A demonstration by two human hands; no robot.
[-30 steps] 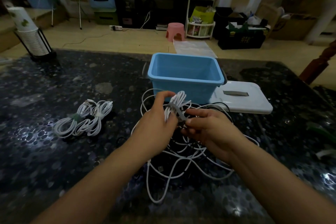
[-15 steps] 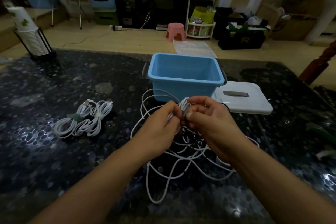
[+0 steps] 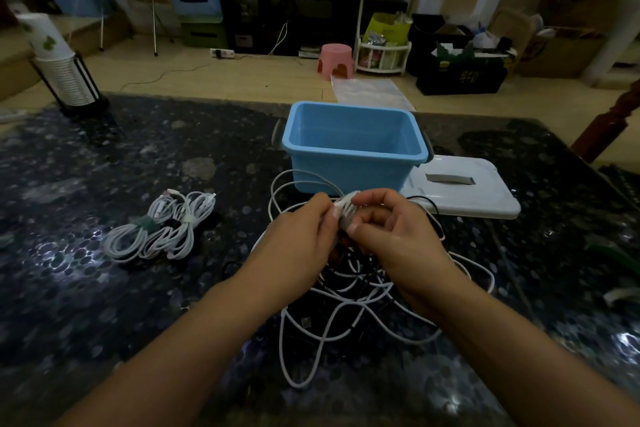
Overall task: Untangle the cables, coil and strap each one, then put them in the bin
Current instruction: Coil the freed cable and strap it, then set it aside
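2 hands meet over the tangle, closing a strap round a small white coil.

The left hand [image 3: 298,239] and right hand [image 3: 391,236] both pinch the white coil [image 3: 346,206] between curled fingertips, held up above the table [image 3: 104,305] at 6 o'clock of the blue bin [image 3: 353,146], probably so the grey strap [image 3: 343,224] can be pulled snug without snagging the loose cables [image 3: 346,298] lying beneath. How far the strap is fastened cannot be told, since the fingers hide it. 2 strapped coils [image 3: 162,229] lie at 9 o'clock of the hands, well apart from the tangle, seemingly parked there to keep finished work separate. The bin looks empty and stands open, its white lid [image 3: 467,191] set flat at its 3 o'clock, so coils can drop straight in.
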